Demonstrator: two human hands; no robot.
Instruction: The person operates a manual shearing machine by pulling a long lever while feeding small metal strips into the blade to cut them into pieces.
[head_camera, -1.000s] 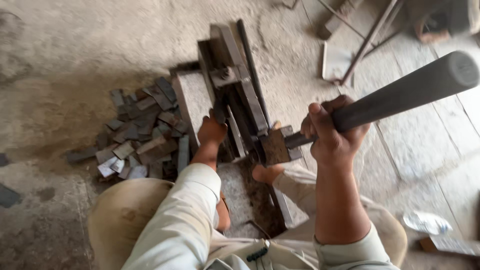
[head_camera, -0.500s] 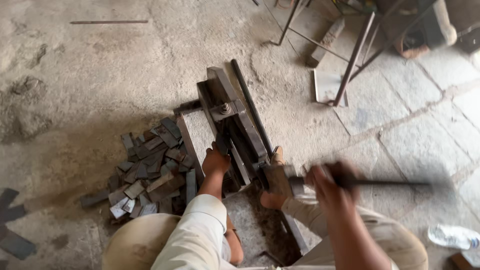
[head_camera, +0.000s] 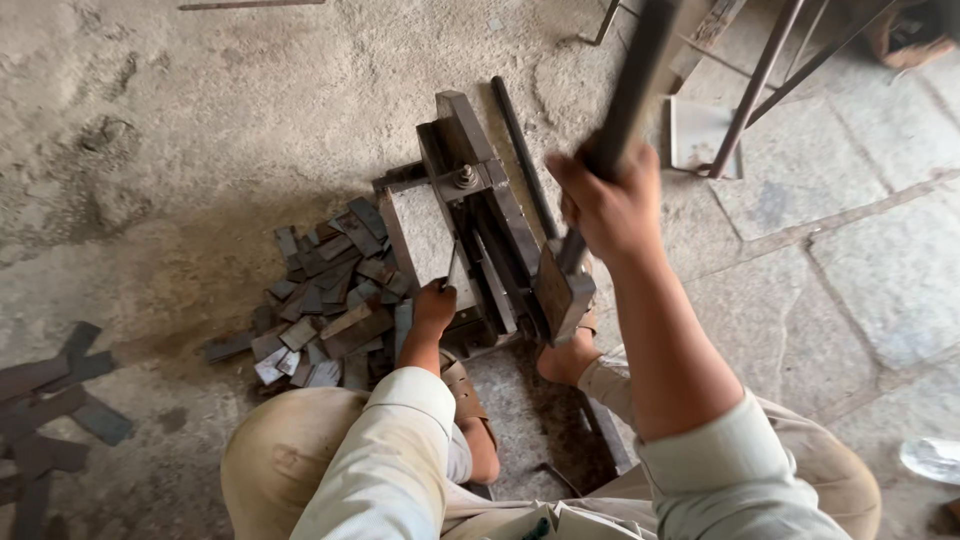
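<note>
A heavy metal lever shear (head_camera: 480, 210) stands on the floor between my feet. My right hand (head_camera: 605, 205) is shut around its long dark lever handle (head_camera: 632, 90), which now points up and away from me. Lower down, my left hand (head_camera: 435, 305) rests at the near left side of the shear and pinches a thin flat metal strip (head_camera: 452, 268) against the blade area. A heap of cut dark metal pieces (head_camera: 320, 295) lies just left of the machine.
More dark metal offcuts (head_camera: 50, 400) lie at the far left. My sandalled feet (head_camera: 570, 355) flank the shear's base. A metal frame with thin legs (head_camera: 750, 90) stands at the upper right, on stone slabs (head_camera: 850, 260). The floor on the left is rough concrete.
My right hand has swung the lever from low and pointing right up to near vertical. The left hand has stayed at the shear's side.
</note>
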